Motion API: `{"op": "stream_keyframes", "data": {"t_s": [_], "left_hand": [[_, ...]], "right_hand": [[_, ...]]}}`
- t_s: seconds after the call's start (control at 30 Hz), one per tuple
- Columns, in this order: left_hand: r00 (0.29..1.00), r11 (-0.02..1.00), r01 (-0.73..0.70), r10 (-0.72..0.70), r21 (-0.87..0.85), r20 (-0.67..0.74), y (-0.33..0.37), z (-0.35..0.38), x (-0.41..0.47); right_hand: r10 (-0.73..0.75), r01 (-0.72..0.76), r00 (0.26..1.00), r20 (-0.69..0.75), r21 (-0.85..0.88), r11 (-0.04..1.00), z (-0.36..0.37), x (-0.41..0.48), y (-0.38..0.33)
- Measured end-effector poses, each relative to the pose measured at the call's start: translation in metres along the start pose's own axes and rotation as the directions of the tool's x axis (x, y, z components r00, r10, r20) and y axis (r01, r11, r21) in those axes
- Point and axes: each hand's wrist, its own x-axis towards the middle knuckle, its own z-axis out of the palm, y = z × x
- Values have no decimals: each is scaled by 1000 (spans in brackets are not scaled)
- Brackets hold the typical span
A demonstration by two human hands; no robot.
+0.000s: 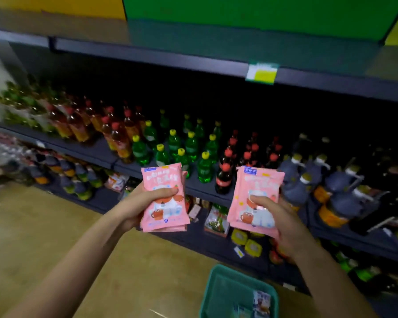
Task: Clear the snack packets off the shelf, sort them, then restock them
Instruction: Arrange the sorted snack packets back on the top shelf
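Currently: Two Packet Stacks in Hand

Left hand (pixel 136 203) grasps a stack of pink snack packets (pixel 163 207), thumb across the front. Right hand (pixel 283 223) grasps a second pink stack (pixel 253 203) the same way, level with the left hand and apart from it. Beyond both hands, green bottles (pixel 203 168) and red-capped bottles (pixel 224 177) stand on a dark shelf (pixel 97 150). Below the right hand sits a teal basket (pixel 216 271) holding a few small packets (pixel 261 299).

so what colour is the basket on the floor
Teal green basket, seen best in the head view, bottom centre.
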Motion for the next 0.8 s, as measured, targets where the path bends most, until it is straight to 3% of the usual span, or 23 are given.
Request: {"op": "stream_keyframes", "data": {"t_s": [0.2, 0.4, 0.6, 0.8], "left_hand": [[1000, 1000, 22, -22, -7, 6, 81, -52, -31], [999, 998, -42, 43, -38, 13, 150, -128, -33], [990, 990, -140, 140, -10, 13, 225, -189, -7], [989, 988, -145, 146, -45, 27, 298, -232, 57]], "right_hand": [[-78, 77, 994, 76, 20, 997, 75, -14, -70], [-126, 120, 987, 103, 61, 991, 161, 4, -109], [-125, 119, 985, 118, 51, 992, 249, 40, -152], [-112, 110, 991, 67, 33, 993, 306, 104, -198]]}}
